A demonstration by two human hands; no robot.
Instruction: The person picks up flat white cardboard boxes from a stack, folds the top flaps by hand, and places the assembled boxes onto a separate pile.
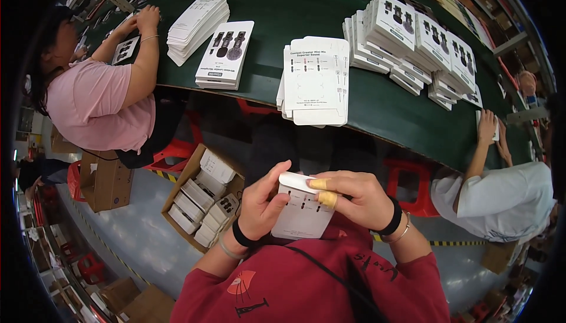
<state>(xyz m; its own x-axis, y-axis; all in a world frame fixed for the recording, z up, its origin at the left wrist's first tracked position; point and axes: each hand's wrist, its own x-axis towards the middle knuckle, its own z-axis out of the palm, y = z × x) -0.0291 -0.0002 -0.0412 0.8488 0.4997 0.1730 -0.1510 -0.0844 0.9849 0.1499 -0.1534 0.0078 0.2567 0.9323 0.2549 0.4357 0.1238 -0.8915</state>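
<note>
A flat white cardboard box (302, 223) with small printed icons is in front of my chest, its top flap bent over. My left hand (262, 205) grips its left edge, thumb on the printed face and fingers behind. My right hand (359, 199) pinches the upper right side by the flap; yellow tape wraps its thumb and a finger. Beyond my hands, a stack of similar flat white boxes (315, 81) lies at the near table edge. I cannot see whether anything is inside the held box.
On the green table (268, 22) stand more flat boxes (197, 25), a stack of boxes with microphone pictures (224, 57), and piles (413, 40) at right. An open carton (177, 190) of packed boxes sits on the floor. Co-workers sit at left (100, 99) and right (501, 199), near red stools (418, 190).
</note>
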